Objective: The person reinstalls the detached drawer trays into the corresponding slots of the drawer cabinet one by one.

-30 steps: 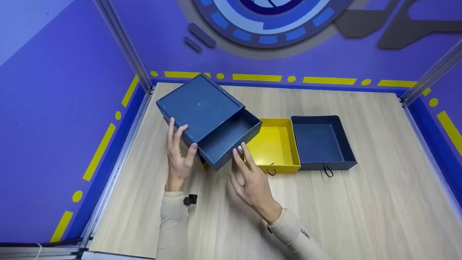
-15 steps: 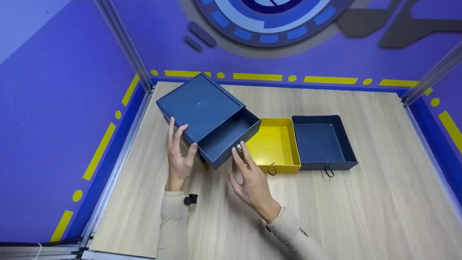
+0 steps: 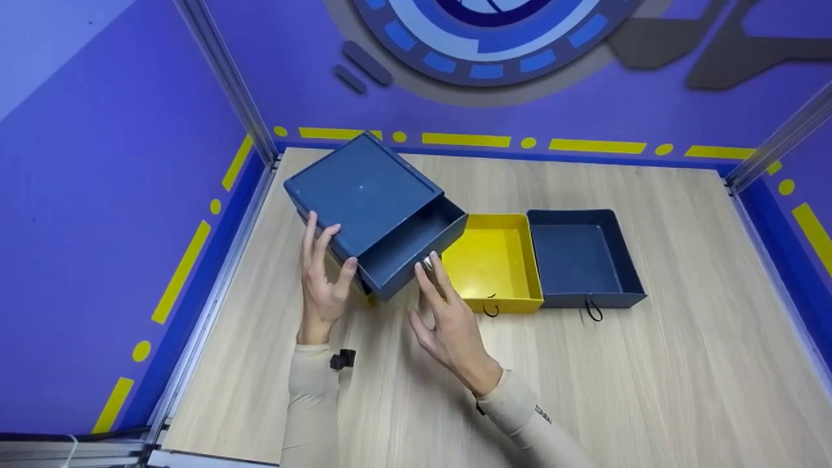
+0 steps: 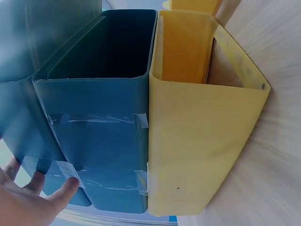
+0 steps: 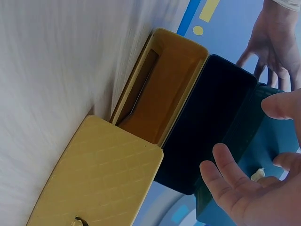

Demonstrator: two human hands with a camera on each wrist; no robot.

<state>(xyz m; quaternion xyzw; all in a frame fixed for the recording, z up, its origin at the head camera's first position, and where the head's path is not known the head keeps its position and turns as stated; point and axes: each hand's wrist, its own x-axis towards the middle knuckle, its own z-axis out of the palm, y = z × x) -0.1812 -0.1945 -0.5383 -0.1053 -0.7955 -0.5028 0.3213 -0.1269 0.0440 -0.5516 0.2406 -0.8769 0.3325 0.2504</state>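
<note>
A dark blue drawer box [image 3: 361, 195] tops a stack, its drawer [image 3: 402, 278] partly out at the front. The drawer's inside shows no contents. My left hand [image 3: 320, 289] rests on the box's left side, fingers spread. At the drawer front, the fingertips of my right hand [image 3: 454, 331] touch near a small whitish tab [image 5: 258, 174], with the thumb held apart. Below, in the left wrist view, come a hollow dark blue casing [image 4: 94, 106] and a yellow casing [image 4: 202, 141], the blue ones joined by clear tape.
On the wooden table [image 3: 617, 377], a yellow drawer [image 3: 494, 260] lies right of the stack. Beside it is a dark blue drawer [image 3: 575, 257]. Both have black loop pulls at the front. Purple panels [image 3: 130, 195] stand at the left, back and right.
The top drawer has slid a little farther into its box. My right hand has moved slightly up and left with it. The left hand stays in place.
</note>
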